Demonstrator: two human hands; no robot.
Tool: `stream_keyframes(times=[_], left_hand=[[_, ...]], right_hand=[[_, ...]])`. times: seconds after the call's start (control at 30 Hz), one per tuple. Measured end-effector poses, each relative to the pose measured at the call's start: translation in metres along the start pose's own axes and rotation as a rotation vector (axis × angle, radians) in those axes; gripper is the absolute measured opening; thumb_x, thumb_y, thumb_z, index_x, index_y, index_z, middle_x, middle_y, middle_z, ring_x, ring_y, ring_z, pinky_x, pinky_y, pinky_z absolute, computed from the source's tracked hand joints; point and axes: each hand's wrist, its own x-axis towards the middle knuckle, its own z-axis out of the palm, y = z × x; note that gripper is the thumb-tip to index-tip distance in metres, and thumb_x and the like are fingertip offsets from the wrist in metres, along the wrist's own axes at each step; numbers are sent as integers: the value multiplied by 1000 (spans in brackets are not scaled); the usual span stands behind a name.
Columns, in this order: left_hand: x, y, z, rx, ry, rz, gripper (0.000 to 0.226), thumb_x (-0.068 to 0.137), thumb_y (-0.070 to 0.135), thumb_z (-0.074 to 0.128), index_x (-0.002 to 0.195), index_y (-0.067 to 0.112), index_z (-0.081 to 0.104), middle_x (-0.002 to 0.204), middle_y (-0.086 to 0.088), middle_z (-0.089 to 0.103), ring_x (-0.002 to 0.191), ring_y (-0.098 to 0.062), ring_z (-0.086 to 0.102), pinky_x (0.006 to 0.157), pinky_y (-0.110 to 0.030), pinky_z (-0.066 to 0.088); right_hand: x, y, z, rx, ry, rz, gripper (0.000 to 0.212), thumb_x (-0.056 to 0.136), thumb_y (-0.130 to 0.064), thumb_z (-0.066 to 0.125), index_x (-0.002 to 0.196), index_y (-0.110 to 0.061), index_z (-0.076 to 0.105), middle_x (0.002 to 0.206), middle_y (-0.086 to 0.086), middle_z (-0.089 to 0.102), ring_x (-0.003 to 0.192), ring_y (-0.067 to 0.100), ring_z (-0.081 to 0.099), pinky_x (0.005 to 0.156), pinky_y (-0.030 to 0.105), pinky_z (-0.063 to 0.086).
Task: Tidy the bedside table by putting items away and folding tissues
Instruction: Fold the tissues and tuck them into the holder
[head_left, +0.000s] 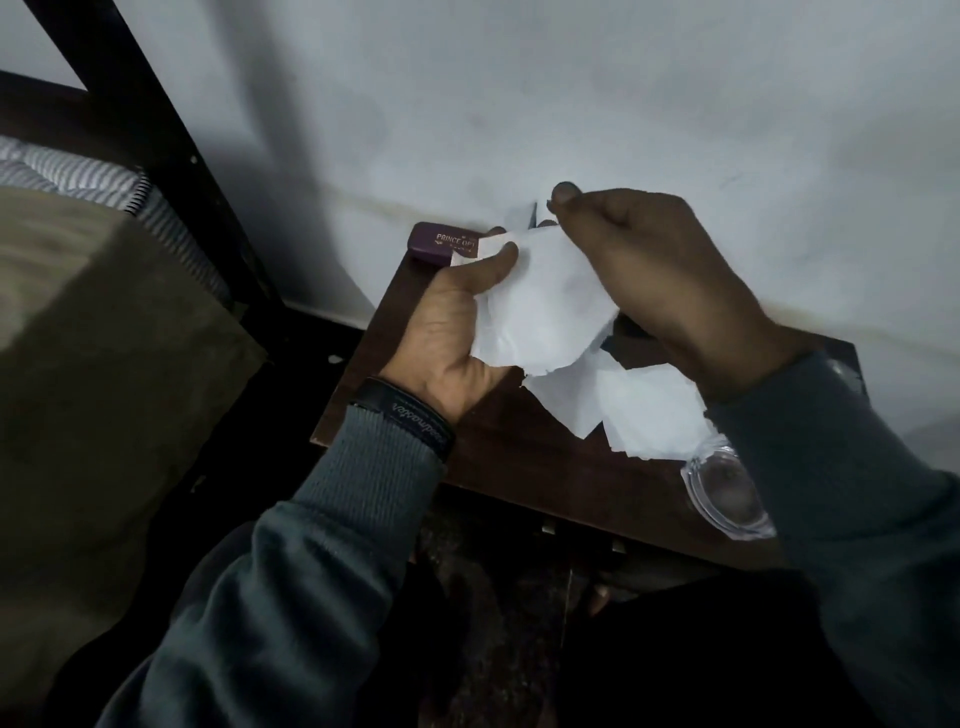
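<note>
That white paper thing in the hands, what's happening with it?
A person is holding a white tissue up over a dark wooden bedside table. The left hand grips its left edge, and the right hand pinches its top corner between the fingers. It looks crumpled and not yet folded flat. More tissues lie loose on the table below. A maroon glasses case sits at the back by the wall, and a clear plastic lid or dish rests near the front edge.

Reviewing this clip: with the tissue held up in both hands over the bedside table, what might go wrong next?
1. The thin white tissue, pulled between the left hand and right hand, may tear.
2. The clear round plastic lid overhangs the dark wooden table edge beside the right sleeve; a brush could knock it off.
</note>
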Motion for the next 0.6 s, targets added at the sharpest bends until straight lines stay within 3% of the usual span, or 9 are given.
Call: stream_keyframes(times=[0.1, 0.13, 0.2, 0.27, 0.33, 0.43, 0.53, 0.6], left_hand=[[-1, 1, -1, -72, -10, -31, 30, 106, 7, 43, 94, 4, 71, 93, -16, 76, 84, -31, 76, 86, -46, 60], [-1, 1, -2, -107, -27, -41, 28, 106, 8, 43, 100, 2, 70, 98, -17, 76, 88, -33, 75, 89, -47, 59], [0, 2, -4, -159, -74, -52, 32, 104, 8, 45, 132, 1, 60, 121, -18, 69, 109, -37, 68, 105, -51, 51], [1, 2, -5, -149, -66, -72, 42, 104, 11, 46, 145, 2, 52, 129, -17, 67, 118, -37, 64, 110, -51, 48], [0, 3, -3, -111, -41, -86, 35, 104, 16, 46, 127, 0, 66, 120, -17, 72, 111, -35, 70, 106, -51, 51], [-3, 5, 1, -116, -95, -155, 37, 102, 20, 48, 117, -4, 73, 122, -19, 72, 110, -36, 70, 104, -50, 52], [-3, 5, 0, -97, -67, -142, 41, 107, 20, 42, 103, 1, 78, 114, -16, 76, 103, -33, 74, 99, -49, 54], [-1, 6, 0, -96, -51, -99, 36, 106, 14, 41, 121, 1, 71, 124, -15, 73, 111, -34, 72, 99, -53, 53]], right_hand=[[-6, 7, -2, 81, 70, 33, 40, 89, -41, 76, 124, -23, 68, 101, -6, 72, 87, 3, 70, 78, 33, 58], [-8, 10, -2, 89, 88, 29, 45, 87, -35, 79, 129, -27, 65, 104, -14, 71, 89, 0, 70, 79, 33, 59], [-8, 15, -2, 81, 115, 17, 53, 86, -32, 81, 135, -29, 60, 113, -19, 68, 92, -2, 69, 78, 34, 59], [-7, 19, -5, 125, 81, 63, 38, 89, -33, 78, 124, -32, 64, 107, -25, 70, 85, -5, 69, 69, 27, 58], [-5, 23, -6, 306, -13, 168, 12, 91, -28, 77, 102, -28, 74, 88, -22, 76, 77, -2, 73, 62, 23, 59], [-2, 33, -7, 439, -12, 288, 20, 82, -22, 85, 99, -13, 80, 95, -1, 81, 87, 20, 78, 81, 42, 64], [-1, 35, -9, 448, 76, 295, 17, 79, -22, 87, 92, -14, 80, 91, -1, 80, 83, 21, 78, 76, 49, 64], [-4, 34, -15, 492, 80, 278, 20, 82, -24, 85, 99, -13, 80, 97, 2, 81, 91, 28, 78, 73, 53, 64]])
